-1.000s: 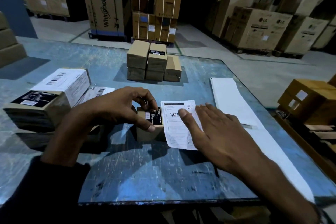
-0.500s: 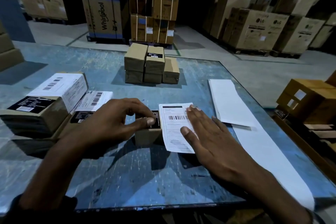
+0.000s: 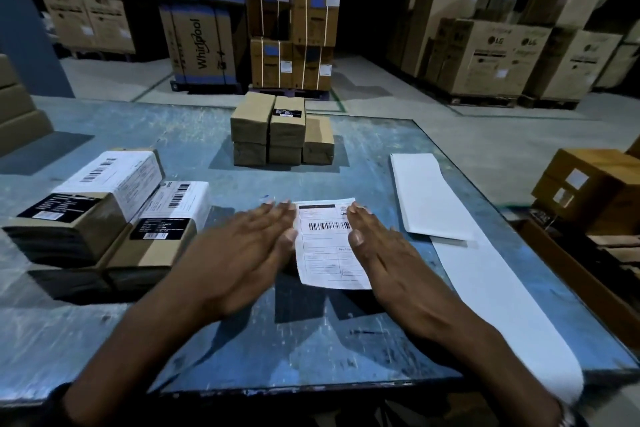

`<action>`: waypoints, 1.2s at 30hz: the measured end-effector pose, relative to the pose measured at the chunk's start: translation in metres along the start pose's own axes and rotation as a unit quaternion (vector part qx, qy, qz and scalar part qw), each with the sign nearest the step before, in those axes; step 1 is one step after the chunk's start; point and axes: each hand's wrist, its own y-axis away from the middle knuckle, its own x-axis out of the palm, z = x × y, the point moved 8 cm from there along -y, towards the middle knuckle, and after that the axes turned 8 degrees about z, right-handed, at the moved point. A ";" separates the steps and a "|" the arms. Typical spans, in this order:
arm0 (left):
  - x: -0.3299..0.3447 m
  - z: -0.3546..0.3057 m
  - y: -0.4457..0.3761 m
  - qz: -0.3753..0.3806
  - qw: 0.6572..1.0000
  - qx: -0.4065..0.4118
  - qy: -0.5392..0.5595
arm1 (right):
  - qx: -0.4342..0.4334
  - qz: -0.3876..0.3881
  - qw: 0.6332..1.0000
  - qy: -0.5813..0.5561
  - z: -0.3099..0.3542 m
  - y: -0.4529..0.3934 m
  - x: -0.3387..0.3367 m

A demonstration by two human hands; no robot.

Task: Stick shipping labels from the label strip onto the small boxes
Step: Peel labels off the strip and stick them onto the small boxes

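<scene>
Progress, left to right. At the left of the table [image 3: 346, 340] two labelled boxes are seen: a larger one [image 3: 104, 191] with a white barcode label wrapped over its top, and just beside it a lower one [image 3: 166, 229] with a label on its far part. These are judged done. At the far middle a stack of plain small boxes [image 3: 280, 132] stands well apart from the hands; no white shipping label is visible on any of them, so that share of the work is judged left. At the right the label strip [image 3: 485, 270] lies along the table edge, its near end hanging over the front, its far end folded over.

Step in hand: a shipping label [image 3: 327, 243] is being pressed down between the two hands. The box under it is almost wholly hidden; only its cast shadow is made out below the label.

The left hand [image 3: 242, 253] is laid flat, fingers straight and close together, its fingertips [image 3: 277, 208] at the label's left edge, thumb touching that edge. The right hand [image 3: 388, 253] is likewise flat, fingers extended and together, covering the label's right edge, thumb resting on the printed face. Nothing is gripped by either hand. The label's near edge appears to overhang, so folding down is judged yet to be done.
</scene>
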 end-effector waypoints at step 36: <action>0.011 0.036 0.021 -0.099 0.979 0.047 0.171 | -0.059 -0.013 0.983 0.172 0.069 -0.031 0.036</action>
